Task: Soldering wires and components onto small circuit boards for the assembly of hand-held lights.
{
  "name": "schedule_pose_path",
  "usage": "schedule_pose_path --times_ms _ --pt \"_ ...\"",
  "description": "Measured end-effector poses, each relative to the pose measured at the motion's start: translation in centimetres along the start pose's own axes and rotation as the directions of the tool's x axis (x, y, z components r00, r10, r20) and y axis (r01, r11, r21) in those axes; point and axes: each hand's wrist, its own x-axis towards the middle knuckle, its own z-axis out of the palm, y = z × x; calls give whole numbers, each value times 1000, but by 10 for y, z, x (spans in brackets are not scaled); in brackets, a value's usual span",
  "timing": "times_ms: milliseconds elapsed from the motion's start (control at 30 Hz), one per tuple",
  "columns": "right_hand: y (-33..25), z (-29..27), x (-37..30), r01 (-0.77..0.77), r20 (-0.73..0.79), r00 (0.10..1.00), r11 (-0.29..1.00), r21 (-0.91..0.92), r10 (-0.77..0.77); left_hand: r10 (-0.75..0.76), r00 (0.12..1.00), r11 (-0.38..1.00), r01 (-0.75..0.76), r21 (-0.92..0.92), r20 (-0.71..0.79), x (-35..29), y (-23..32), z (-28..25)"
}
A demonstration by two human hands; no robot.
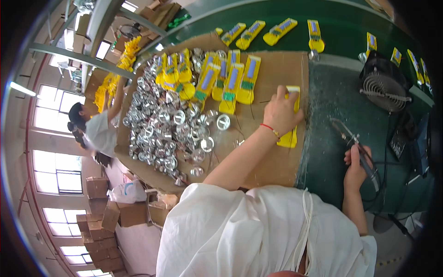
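My left hand (282,113) reaches over the cardboard sheet and has its fingers curled on a yellow plastic casing (288,140), partly hidden beneath it. Between the fingers of my right hand (356,167) is a soldering iron (368,165), its bent metal tip pointing up and left over the green bench. Left of my left hand lie several yellow casings (232,87) with violet strips, small green circuit boards and thin dark wires. Beside them spreads a large heap of shiny silver round caps (161,124).
More yellow casings (280,32) lie along the green surface at the far side. A black fan with a wire guard (385,90) stands at the right, near dark cables. Another person (99,129) handles yellow pieces at the left, and cardboard boxes (99,235) are stacked behind.
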Motion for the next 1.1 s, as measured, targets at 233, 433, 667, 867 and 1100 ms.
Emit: schedule_pose_path --times_ms 233,433,667,867,1100 --pt "4 11 12 35 4 999 999 -4 -35 -123 873 971 7 -240 -472 -64 -79 -69" --pt "-7 9 7 47 23 999 997 61 -48 -114 935 992 89 -88 -335 -136 -80 -91" --pt "10 -10 -3 52 25 998 998 -32 -51 228 949 951 -169 261 -218 -128 -80 -22" --pt "6 -1 2 52 38 998 998 -30 -50 -104 984 950 55 -308 -145 -115 -75 -34" --pt "7 6 8 32 29 999 998 -61 -30 -151 978 716 209 -666 144 -102 -62 -28"
